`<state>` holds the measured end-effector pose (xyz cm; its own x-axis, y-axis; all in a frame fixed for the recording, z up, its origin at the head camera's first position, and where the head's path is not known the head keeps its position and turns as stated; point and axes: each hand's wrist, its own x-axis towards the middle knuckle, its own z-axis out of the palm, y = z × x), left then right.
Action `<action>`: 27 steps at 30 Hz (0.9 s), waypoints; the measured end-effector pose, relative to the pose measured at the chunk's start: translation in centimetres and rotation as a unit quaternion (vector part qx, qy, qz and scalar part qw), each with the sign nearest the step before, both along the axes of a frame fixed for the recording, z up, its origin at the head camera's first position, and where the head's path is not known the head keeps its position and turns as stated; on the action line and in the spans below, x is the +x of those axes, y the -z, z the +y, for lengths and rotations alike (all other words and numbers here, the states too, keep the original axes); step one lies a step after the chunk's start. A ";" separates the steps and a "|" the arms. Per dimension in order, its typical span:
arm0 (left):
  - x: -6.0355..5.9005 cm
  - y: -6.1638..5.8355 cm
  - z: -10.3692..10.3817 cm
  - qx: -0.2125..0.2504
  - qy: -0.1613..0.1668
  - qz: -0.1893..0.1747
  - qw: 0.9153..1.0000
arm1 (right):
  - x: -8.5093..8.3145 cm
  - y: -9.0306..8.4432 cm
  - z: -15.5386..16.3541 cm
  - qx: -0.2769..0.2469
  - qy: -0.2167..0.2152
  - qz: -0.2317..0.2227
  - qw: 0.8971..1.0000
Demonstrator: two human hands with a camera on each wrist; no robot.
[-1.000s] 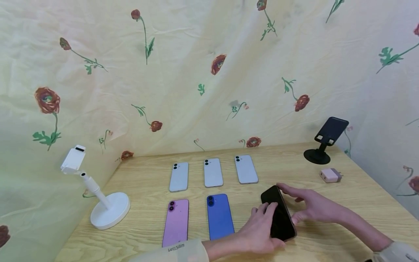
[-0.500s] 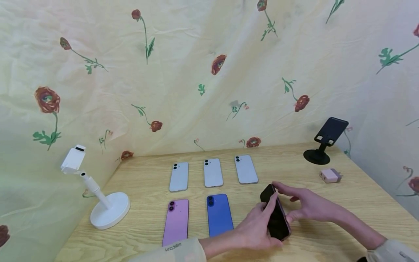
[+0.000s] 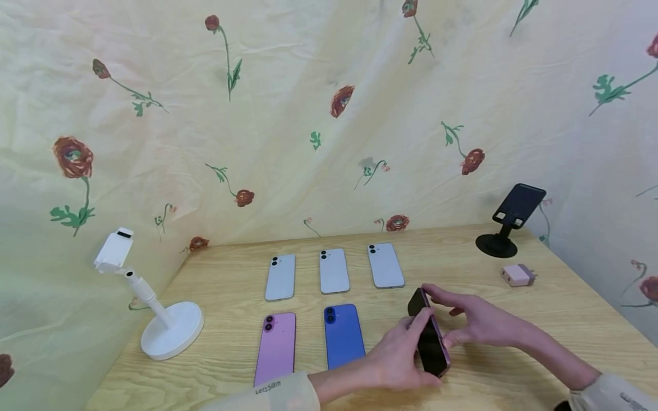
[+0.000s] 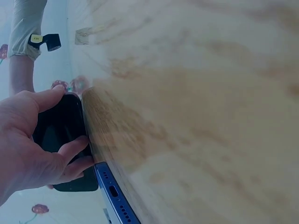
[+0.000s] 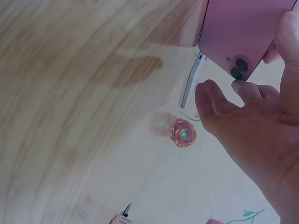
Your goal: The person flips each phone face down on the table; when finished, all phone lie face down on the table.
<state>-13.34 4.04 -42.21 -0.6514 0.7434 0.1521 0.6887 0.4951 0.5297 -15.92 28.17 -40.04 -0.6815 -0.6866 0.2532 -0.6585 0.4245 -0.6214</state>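
Observation:
A phone (image 3: 429, 338) with a black screen and a pink back stands tilted up on its long edge on the wooden table (image 3: 231, 297), right of the front row. My left hand (image 3: 413, 344) grips its near end, thumb and fingers curled round the screen side. My right hand (image 3: 438, 315) pinches its far end between forefinger and thumb. The left wrist view shows the dark screen of the phone (image 4: 63, 135) in my left hand (image 4: 28, 144). The right wrist view shows the pink back and twin lenses of the phone (image 5: 243, 32) by my right hand (image 5: 252, 121).
Three pale phones (image 3: 334, 271) lie face down in a back row. A purple phone (image 3: 276, 348) and a blue phone (image 3: 343, 337) lie in front. A white stand (image 3: 164, 322) is at left, a black stand (image 3: 509, 220) and pink charger (image 3: 518, 275) at right. Floral cloth hangs behind.
The black-screened phone lay flat a second ago; both hands have tipped it up onto its edge, turning the screen leftward and shifting slightly left.

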 end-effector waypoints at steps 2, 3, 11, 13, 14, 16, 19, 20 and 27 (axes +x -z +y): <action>0.0 0.1 -0.1 0.006 0.000 -0.001 1.000 | 0.0 -0.1 -0.2 0.001 -0.001 -0.004 1.000; 0.0 0.1 -0.1 0.008 -0.001 -0.003 1.000 | 0.0 -0.1 -0.3 0.001 -0.002 -0.006 1.000; 0.3 0.3 -0.4 0.019 -0.014 0.002 1.000 | -0.3 0.7 -0.7 -0.021 -0.010 -0.031 0.999; 0.3 0.3 -0.4 0.022 -0.015 0.001 1.000 | -0.2 0.8 -0.7 -0.021 -0.013 -0.037 0.999; 0.4 0.3 -0.5 0.023 -0.016 -0.001 1.000 | -0.2 0.8 -0.7 -0.021 -0.013 -0.045 0.999; 0.5 0.3 -0.5 0.023 -0.020 -0.007 0.999 | -0.1 0.8 -0.7 -0.022 -0.016 -0.061 0.998; 0.5 0.3 -0.5 0.023 -0.026 -0.014 0.999 | 0.0 0.9 -0.8 -0.017 -0.020 -0.074 0.997; 0.5 0.3 -0.5 0.022 -0.027 -0.015 0.999 | 0.0 0.9 -0.9 -0.016 -0.019 -0.079 0.997; 0.6 0.4 -0.6 0.019 -0.028 -0.002 0.999 | 0.2 1.4 -1.2 -0.025 -0.029 -0.071 0.997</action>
<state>-12.70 3.39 -42.65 -0.6922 0.6998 0.1763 0.6585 0.5125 0.5511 -15.74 26.95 -41.46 -0.6723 -0.7151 0.1914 -0.5850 0.3548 -0.7293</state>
